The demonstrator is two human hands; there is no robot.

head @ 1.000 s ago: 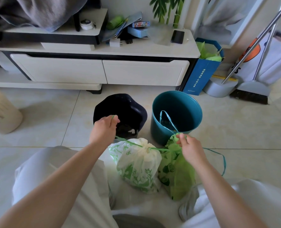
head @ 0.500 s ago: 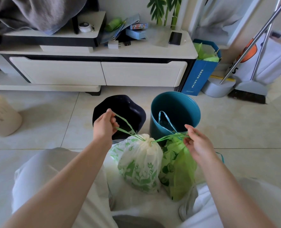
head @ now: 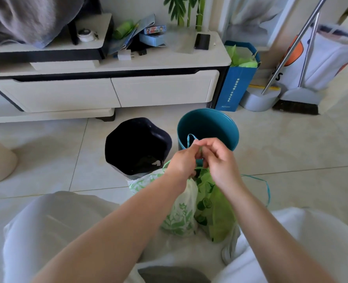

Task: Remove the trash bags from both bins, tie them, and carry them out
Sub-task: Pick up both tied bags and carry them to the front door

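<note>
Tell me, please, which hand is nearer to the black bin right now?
Left. The left hand sits just right of the black bin, close to its rim. The right hand is farther right, in front of the teal bin. Both pinch the green drawstring.

We see the round teal plastic bin [head: 208, 127] beside the scalloped black plastic bin [head: 137, 144] on its left, two tied printed plastic bags [head: 195, 203] before it, the low white drawer cabinet [head: 107, 92] behind it.
</note>
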